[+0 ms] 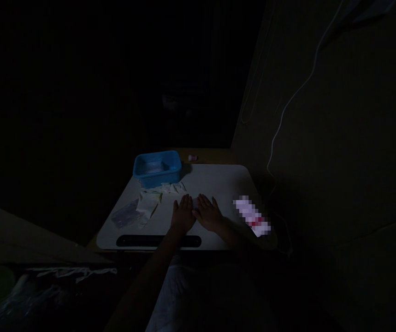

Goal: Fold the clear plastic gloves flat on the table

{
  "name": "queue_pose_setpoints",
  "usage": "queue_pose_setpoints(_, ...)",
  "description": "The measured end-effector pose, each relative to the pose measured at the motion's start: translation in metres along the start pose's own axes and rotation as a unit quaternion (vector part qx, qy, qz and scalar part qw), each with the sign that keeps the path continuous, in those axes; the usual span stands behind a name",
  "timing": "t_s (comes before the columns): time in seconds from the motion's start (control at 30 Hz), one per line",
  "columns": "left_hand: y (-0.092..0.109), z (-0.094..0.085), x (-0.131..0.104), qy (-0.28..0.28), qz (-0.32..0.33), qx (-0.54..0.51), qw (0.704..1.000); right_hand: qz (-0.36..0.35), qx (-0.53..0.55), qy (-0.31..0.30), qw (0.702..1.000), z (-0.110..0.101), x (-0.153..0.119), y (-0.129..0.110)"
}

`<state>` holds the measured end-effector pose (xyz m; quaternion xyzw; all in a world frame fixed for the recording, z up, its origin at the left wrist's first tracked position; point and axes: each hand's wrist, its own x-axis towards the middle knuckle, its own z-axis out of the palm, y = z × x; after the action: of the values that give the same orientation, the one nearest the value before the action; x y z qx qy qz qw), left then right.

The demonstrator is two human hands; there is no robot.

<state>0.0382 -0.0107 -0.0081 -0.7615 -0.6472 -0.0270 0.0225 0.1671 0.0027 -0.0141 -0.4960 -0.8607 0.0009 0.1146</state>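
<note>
Both hands lie palm down near the middle of a white tabletop (218, 177) in dim light. My left hand (183, 215) has its fingers stretched forward and its thumb out. Beside it, my right hand (209, 213) is flat with its fingers spread, its thumb near the left hand. Between the fingertips shows a small pale piece (195, 203), too dark to make out. To the left of my hands are a crumpled pale wrapper (148, 204) and a clear plastic bag (126, 215).
A blue basin (159, 180) stands at the back left, with crumpled white pieces (173, 187) before it. Behind the tabletop lies a small cup (192, 158). A bright, pixelated object (252, 216) is at the right. A black slot (125, 240) runs along the front edge.
</note>
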Motion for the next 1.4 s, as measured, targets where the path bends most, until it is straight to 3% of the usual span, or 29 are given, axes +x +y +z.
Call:
queue_pose_setpoints(0.2,-0.001,0.003,0.001,0.004,0.002,-0.004,1.000,0.030,-0.002,0.007,1.000,-0.001,-0.001,-0.003)
queue_pose_setpoints(0.63,0.001,0.000,0.000,0.010,0.001,0.002,1.000,0.029,-0.004,-0.018,0.999,-0.005,0.001,0.000)
queue_pose_setpoints(1.1,0.000,0.004,0.000,0.040,0.007,0.004,0.999,0.030,-0.006,0.031,0.999,0.001,-0.001,0.003)
queue_pose_setpoints(1.4,0.000,0.002,0.000,0.034,0.005,0.008,0.999,0.056,-0.013,0.018,0.998,0.005,0.001,0.002)
